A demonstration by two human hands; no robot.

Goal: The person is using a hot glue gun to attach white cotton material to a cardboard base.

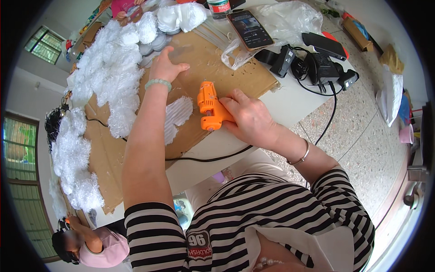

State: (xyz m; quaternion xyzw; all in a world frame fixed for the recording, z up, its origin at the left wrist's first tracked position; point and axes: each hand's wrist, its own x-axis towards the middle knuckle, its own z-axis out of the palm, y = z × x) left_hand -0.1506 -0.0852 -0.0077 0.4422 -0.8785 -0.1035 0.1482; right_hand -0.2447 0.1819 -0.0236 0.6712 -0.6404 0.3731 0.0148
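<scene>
My right hand (253, 119) is wrapped round the grip of an orange hot glue gun (209, 100), held above the cardboard sheet (106, 174). My left hand (166, 68) stretches toward the far side, thumb and a finger spread apart, with nothing visible between them. It is nearest to a pile of grey discs (158, 44); whether it touches them I cannot tell. A white ribbed fabric piece (177, 115) lies on the cardboard between my left forearm and the glue gun. White fluffy pieces (102, 68) are heaped along the left side.
Clear sticks (209, 35) lie near a phone (250, 29) and a plastic bag (290, 20). Black adapters (321, 68) with cables sit at the right edge. A black cord (208, 159) crosses the near side. Other people work at the far end and lower left.
</scene>
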